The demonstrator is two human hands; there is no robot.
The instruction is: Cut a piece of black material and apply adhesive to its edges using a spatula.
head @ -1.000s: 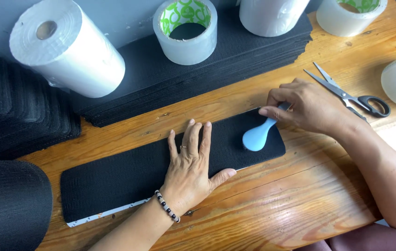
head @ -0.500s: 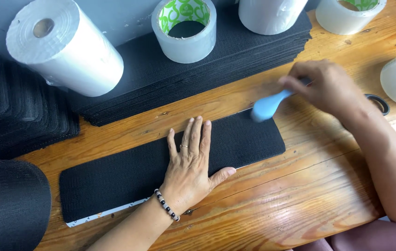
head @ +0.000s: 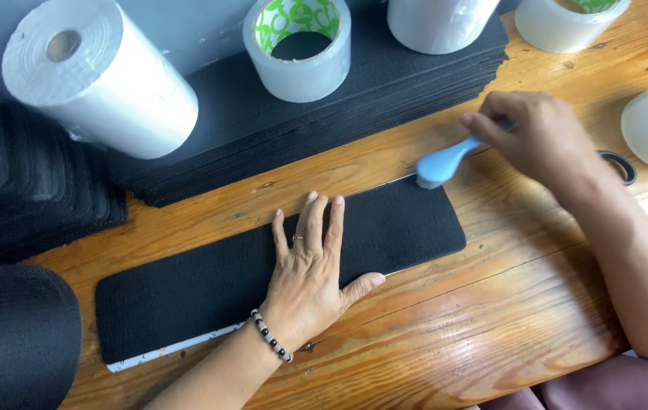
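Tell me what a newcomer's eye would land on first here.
The long black strip lying across the wooden table, with the left hand pressed flat on its middle. At its far right corner, the right hand holds a light blue tool against the edge. Behind stand white rolls and black stacked sheets.

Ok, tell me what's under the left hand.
The left hand lies flat on a long black strip on the wooden table. A white edge shows beneath the strip; the part under the palm is covered.
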